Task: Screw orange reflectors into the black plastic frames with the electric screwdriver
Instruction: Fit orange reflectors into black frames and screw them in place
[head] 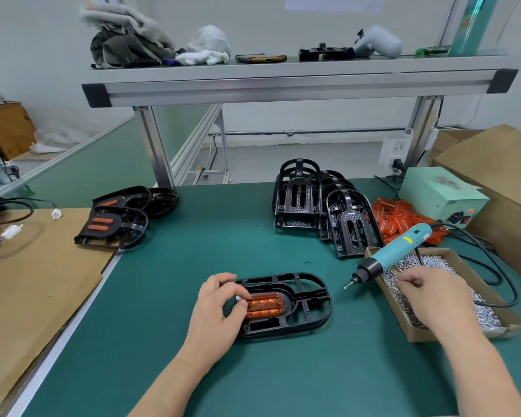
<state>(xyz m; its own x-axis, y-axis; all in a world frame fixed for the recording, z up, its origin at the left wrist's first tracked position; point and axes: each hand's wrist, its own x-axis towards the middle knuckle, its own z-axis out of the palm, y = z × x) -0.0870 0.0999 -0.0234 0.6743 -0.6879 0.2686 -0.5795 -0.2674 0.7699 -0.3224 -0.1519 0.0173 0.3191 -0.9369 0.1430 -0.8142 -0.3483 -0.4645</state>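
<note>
- We judge the step in hand to be fetching a screw. The orange reflector point(265, 305) already sits in the recess of the black plastic frame point(316, 299), which lies flat on the green table point(193, 251) in front of us.
- Our left hand point(220, 308) grasps the reflector's left end, with thumb and curled fingers pinching it against the frame to steady it.
- Our right hand point(433, 296) reaches into the cardboard box point(415, 334) of screws point(427, 261), fingertips down among them. We cannot tell whether it holds a screw yet.
- The electric screwdriver point(400, 251) lies unheld across the box's far rim, just beyond the right hand. Its bit points out over the table toward the frame.
- The next move, as we judge it, calls for lifting out one screw, seating it in a hole of the reflector, then taking up the screwdriver and setting the bit squarely on the screw while the left hand keeps the parts from shifting.
- The reflector lies directly under our left fingers, and the frame is well apart from the right hand, with bare table between them.
</note>
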